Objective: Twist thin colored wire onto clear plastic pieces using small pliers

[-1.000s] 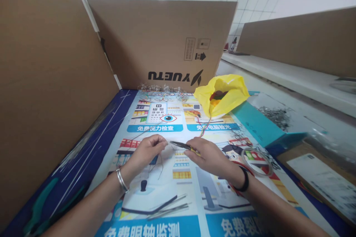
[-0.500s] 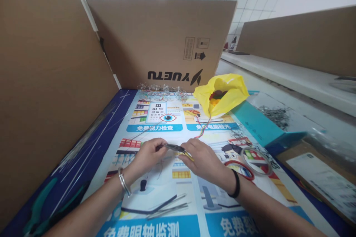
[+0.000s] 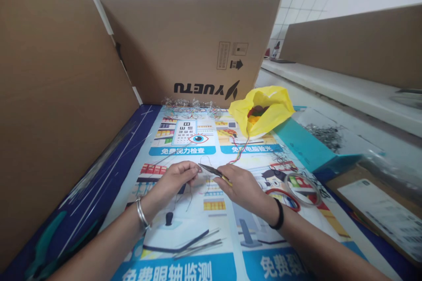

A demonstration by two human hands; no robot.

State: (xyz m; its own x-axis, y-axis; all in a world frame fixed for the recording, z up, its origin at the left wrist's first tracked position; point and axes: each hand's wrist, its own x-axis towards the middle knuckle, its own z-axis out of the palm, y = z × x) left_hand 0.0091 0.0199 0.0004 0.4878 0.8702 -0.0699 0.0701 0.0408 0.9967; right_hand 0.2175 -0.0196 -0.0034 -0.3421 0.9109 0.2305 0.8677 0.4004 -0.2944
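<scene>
Cardboard (image 3: 178, 39) stands behind a printed sheet (image 3: 220, 221), where left hand (image 3: 178, 178) pinches thin wire (image 3: 191, 195), right hand (image 3: 240, 185) grips pliers (image 3: 211, 170).

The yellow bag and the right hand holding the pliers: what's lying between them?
In the head view, thin multicoloured strands run from the yellow bag towards the right hand, lying across the printed sheet.

We see pliers (image 3: 211, 170) of dark, dull metal with yellow, plastic-looking handles (image 3: 227, 180). The bangle (image 3: 141, 214) at the left is polished, silvery metal. Left and far, 2 cardboard panels (image 3: 171, 39) look smooth and matt. The yellow bag (image 3: 275, 116) at the far right is thin and creased; plastic or cloth, we cannot tell. The printed sheet (image 3: 194, 224) looks smooth and faintly glossy.
</scene>
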